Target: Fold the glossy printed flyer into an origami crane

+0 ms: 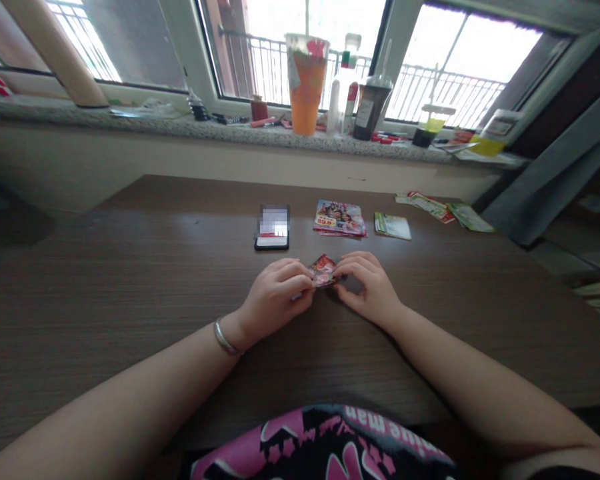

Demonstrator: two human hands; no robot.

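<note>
Red printed piece [323, 267] is pinched by the fingertips of the left hand [281, 288] and right hand [371, 285] over the bench [130, 280], near a phone [273, 228].

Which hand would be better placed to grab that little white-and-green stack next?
Probably the right hand: it is nearer the white-and-green stack, on that same side. Both hands have fingers on the small red packet, but the left hand would have to reach past the right.
</note>
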